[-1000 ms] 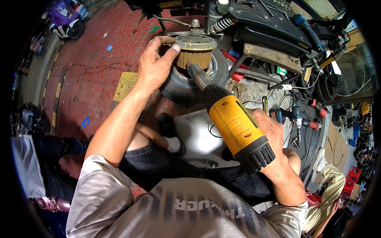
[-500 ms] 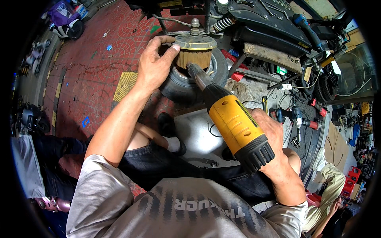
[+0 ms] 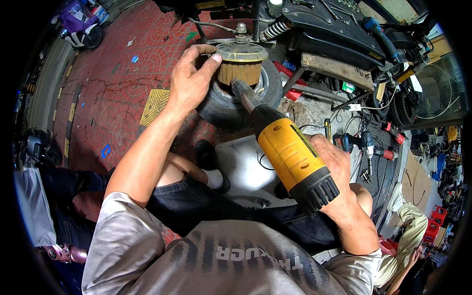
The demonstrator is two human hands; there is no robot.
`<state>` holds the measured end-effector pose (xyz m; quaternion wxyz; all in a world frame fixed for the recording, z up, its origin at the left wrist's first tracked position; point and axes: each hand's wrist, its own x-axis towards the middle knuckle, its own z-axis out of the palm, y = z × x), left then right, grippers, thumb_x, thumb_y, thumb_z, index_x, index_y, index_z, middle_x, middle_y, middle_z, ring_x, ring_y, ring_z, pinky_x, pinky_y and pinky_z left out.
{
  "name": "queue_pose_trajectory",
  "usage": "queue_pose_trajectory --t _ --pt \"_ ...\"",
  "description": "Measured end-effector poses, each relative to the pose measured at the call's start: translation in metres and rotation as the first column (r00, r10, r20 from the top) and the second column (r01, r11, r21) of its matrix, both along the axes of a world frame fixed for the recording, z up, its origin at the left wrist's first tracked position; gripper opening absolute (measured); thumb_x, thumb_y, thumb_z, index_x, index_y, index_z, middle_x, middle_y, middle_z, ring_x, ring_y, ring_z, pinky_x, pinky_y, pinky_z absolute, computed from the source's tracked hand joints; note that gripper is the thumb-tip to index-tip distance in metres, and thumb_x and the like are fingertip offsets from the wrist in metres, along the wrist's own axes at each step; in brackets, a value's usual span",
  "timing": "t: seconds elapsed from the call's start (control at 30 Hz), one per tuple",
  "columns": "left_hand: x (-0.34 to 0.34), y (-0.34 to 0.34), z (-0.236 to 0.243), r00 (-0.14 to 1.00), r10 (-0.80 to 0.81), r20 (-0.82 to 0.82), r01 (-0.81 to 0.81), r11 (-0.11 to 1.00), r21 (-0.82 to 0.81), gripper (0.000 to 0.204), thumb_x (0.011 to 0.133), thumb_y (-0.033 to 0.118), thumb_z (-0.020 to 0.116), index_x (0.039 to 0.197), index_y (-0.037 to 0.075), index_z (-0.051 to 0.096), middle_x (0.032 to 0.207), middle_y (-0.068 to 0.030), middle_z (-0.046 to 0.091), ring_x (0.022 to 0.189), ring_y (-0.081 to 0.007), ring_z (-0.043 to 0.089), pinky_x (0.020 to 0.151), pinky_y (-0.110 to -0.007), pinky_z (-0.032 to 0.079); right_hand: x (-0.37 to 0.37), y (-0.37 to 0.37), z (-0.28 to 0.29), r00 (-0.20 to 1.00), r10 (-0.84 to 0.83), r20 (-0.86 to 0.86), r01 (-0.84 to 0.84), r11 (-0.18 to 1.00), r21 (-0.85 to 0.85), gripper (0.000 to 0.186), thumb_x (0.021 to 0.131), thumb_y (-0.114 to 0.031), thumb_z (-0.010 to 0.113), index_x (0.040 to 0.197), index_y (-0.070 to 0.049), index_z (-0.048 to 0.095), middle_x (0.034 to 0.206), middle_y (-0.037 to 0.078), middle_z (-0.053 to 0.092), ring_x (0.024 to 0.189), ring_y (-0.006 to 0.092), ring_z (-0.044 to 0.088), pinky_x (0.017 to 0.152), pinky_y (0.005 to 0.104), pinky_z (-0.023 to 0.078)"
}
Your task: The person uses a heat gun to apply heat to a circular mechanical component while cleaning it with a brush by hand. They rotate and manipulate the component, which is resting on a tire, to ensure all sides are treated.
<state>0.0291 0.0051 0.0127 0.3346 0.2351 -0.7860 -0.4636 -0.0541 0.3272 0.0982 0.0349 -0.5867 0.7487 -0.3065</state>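
My right hand (image 3: 333, 160) is wrapped round a yellow and black heat gun (image 3: 290, 152). The gun's metal nozzle (image 3: 247, 97) points up and left, its tip close against the brown ribbed side of what looks like a hub motor core (image 3: 241, 73). On top of that core sits a round metal cover (image 3: 241, 52) with a threaded axle and nuts (image 3: 241, 30) rising from its middle. With thumb and index finger, my left hand (image 3: 194, 76) grips the cover's left rim. Below, a small wheel with a black tyre (image 3: 216, 109) lies flat under the core.
A black bench (image 3: 334, 37) with wrenches and a wooden-topped stool (image 3: 337, 71) stand at the right. Power tools (image 3: 364, 142) and cables lie on the floor there. Other people's legs (image 3: 410, 228) show at lower right. Red paving (image 3: 113, 64) spreads at left.
Both hands and the heat gun stay almost in place, with only a tiny shift of the gun. At far left, a scooter on the road has gone out of view.
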Motion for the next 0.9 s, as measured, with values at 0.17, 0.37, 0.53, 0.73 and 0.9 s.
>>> queue_pose_trajectory --t 0.17,0.37,0.53,0.73,0.9 --pt "0.001 0.002 0.004 1.0 0.001 0.014 -0.001 1.0 0.014 0.035 0.098 0.025 0.072 0.123 0.001 0.07 0.121 -0.0149 0.069 0.115 -0.025 0.067 0.101 -0.037 0.051 0.0 -0.001 -0.002 1.0 0.013 0.0 -0.013 1.0 -0.026 0.044 0.076 -0.027 0.085 0.105 0.001 0.068 0.088 0.014 0.066 0.075 0.0333 0.068 0.063 0.0416 0.055" --pt "0.002 0.004 0.007 0.998 -0.005 0.056 0.007 0.999 -0.043 0.033 0.104 0.022 0.068 0.129 0.0 0.067 0.12 -0.0098 0.071 0.113 -0.0166 0.064 0.102 -0.034 0.05 0.001 -0.001 -0.001 1.0 0.022 0.005 -0.022 0.999 -0.034 0.039 0.077 -0.023 0.082 0.107 -0.001 0.069 0.094 0.012 0.069 0.078 0.0329 0.069 0.066 0.0412 0.057" --pt "0.001 0.005 0.007 1.0 -0.024 -0.016 0.025 0.999 0.027 0.031 0.1 0.019 0.071 0.123 -0.001 0.069 0.119 -0.0124 0.068 0.112 -0.0208 0.066 0.099 -0.034 0.051 0.0 0.001 -0.001 0.999 0.036 0.016 -0.036 0.999 -0.015 0.038 0.077 -0.02 0.081 0.108 -0.001 0.07 0.095 0.012 0.07 0.081 0.0326 0.07 0.068 0.0409 0.057" --pt "0.001 0.008 0.011 0.998 -0.062 -0.005 0.062 0.993 0.101 0.031 0.105 0.019 0.066 0.129 -0.001 0.066 0.122 -0.0095 0.07 0.117 -0.017 0.062 0.105 -0.033 0.048 -0.002 0.002 -0.001 0.999 0.032 0.035 -0.032 0.999 -0.01 0.04 0.077 -0.02 0.081 0.11 -0.001 0.07 0.094 0.013 0.07 0.081 0.0331 0.071 0.069 0.0417 0.058" --pt "-0.002 0.005 0.004 0.996 -0.062 -0.062 0.067 0.994 0.087 0.032 0.102 0.017 0.07 0.126 -0.003 0.067 0.12 -0.0126 0.07 0.108 -0.0174 0.068 0.096 -0.032 0.054 -0.003 0.003 0.001 0.999 0.035 0.037 -0.035 0.999 0.009 0.041 0.077 -0.021 0.081 0.111 0.0 0.069 0.092 0.014 0.069 0.08 0.0335 0.07 0.068 0.0418 0.057"
